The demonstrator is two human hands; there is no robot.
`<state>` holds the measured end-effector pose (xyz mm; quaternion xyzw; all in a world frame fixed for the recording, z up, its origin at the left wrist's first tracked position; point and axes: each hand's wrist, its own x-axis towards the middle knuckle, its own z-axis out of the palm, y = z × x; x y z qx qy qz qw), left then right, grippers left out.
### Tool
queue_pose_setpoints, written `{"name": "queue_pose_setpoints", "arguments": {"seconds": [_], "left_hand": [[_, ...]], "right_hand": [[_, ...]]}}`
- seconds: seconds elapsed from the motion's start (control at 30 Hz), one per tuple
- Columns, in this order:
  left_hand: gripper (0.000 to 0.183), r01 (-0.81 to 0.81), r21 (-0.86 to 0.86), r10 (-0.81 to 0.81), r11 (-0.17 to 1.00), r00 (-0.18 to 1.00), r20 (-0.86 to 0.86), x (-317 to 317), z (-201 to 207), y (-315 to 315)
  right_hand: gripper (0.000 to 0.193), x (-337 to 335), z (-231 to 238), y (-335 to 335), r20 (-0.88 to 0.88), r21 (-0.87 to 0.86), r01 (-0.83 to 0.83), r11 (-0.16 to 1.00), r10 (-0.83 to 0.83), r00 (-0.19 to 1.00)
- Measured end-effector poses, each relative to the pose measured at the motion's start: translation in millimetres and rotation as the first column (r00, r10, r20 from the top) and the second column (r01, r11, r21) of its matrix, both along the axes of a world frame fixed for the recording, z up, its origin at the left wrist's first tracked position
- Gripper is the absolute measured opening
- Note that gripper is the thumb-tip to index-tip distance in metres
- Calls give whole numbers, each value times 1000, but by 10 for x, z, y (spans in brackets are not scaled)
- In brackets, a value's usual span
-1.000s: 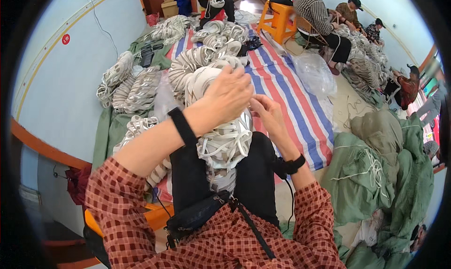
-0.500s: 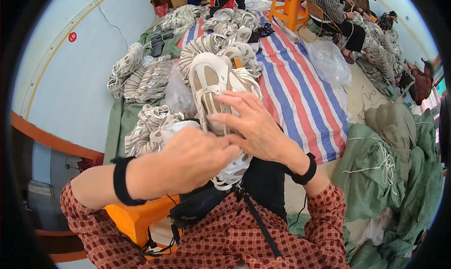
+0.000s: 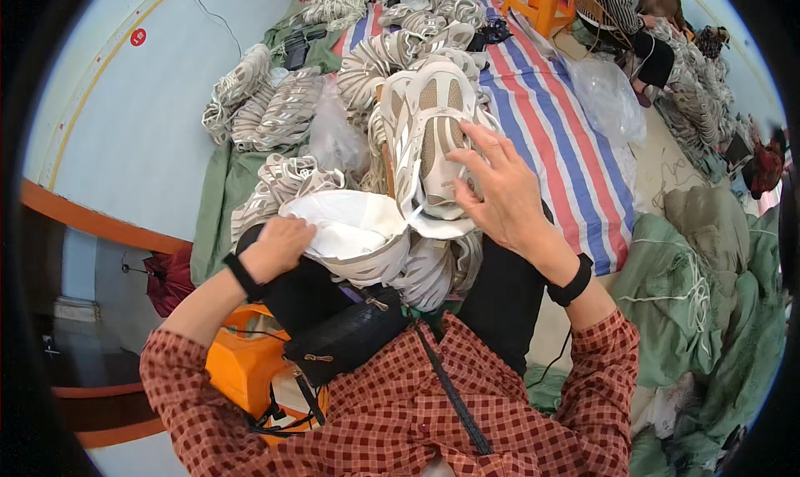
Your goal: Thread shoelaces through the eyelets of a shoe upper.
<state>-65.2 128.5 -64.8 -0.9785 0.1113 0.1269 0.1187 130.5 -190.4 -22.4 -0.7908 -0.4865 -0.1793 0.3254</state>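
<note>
My left hand (image 3: 282,245) has its fingers curled over the left edge of a shoe upper (image 3: 379,262), whose white lining faces up. That piece lies over my lap, left of the middle. Ahead of it a beige and white shoe upper (image 3: 440,135) with brown mesh points away from me. My right hand (image 3: 507,189) rests along this upper's right side, fingers spread and apart, the thumb near its opening. A thin white lace end shows between the two uppers. More stacked uppers (image 3: 427,275) sit beneath, partly covered.
Bundles of similar uppers (image 3: 287,110) lie at the left and ahead on a striped sheet (image 3: 550,127). Green sacks (image 3: 667,298) lie at the right. A clear plastic bag (image 3: 608,98) is beyond the sheet. Other people sit at the far right near an orange stool (image 3: 542,6).
My left hand has left the middle and moved left onto the white-lined upper, which now shows open. My right hand stays at the mesh upper. The view has shifted slightly.
</note>
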Motion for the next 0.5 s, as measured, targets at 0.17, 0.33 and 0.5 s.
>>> {"name": "queue_pose_setpoints", "arguments": {"seconds": [0.17, 0.33, 0.5], "left_hand": [[27, -166, -136, 91, 977, 894, -440, 240, -702, -13], [26, -60, -341, -17, 938, 975, -220, 792, -145, -247], [66, -316, -720, 418, 618, 908, -40, 1117, 754, -1156]], "right_hand": [[43, -136, 32, 31, 65, -135, -6, 991, 14, 998], [62, -105, -15, -12, 5, -119, 2, 993, -1, 1000], [82, -84, -139, -132, -220, -219, 137, 966, -186, 958]]}}
